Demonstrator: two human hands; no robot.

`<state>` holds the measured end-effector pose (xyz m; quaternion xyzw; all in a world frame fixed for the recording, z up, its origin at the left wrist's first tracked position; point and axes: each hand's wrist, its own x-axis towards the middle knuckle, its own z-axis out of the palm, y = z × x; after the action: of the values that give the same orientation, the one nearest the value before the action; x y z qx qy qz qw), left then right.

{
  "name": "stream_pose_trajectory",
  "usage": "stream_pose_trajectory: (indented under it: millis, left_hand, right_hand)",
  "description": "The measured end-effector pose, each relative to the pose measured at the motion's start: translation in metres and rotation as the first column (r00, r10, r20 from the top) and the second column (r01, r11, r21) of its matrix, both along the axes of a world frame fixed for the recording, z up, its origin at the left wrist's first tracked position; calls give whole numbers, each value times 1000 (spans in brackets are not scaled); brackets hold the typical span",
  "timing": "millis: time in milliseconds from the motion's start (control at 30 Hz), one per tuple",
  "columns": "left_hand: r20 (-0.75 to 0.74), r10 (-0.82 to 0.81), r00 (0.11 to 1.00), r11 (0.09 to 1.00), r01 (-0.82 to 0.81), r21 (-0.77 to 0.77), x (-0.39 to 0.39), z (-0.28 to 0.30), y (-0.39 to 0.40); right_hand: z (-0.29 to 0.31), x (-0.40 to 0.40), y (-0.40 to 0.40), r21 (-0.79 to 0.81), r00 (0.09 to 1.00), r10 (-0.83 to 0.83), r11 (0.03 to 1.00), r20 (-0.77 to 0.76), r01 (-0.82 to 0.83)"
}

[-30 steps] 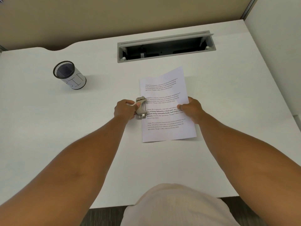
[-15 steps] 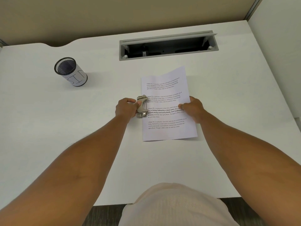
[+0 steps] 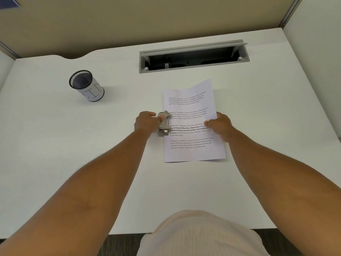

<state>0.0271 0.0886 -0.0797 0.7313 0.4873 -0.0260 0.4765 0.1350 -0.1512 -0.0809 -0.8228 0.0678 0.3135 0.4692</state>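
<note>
Left hand is wrapped around the metal hole punch, thumb on top of it, and the punch sits over the left edge of the printed sheet. Right hand pinches the sheet's right edge, fingers curled, thumb on the paper. The sheet lies on the white desk between the 2 hands. A mesh cup stands well beyond the left hand.
</note>
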Motion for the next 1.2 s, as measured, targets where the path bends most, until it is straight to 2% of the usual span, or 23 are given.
stream_pose_trajectory:
  millis: [600,733,900,1200]
  left_hand:
    - [-75,-76,994,997,78,27,2,8,-2]
    - [-101,-88,991,989,99,111,3,14,-6]
    - [-76,-72,995,977,86,194,12,21,-10]
    - [10,-88,996,987,85,137,26,40,-26]
  right_hand:
    - [5,2,-7,43,1000,-2,999,2,2]
    - [9,7,-12,61,1000,-22,998,1,22]
    - [18,12,-21,67,998,-53,996,15,52]
    - [33,22,-43,91,991,-124,989,44,119]
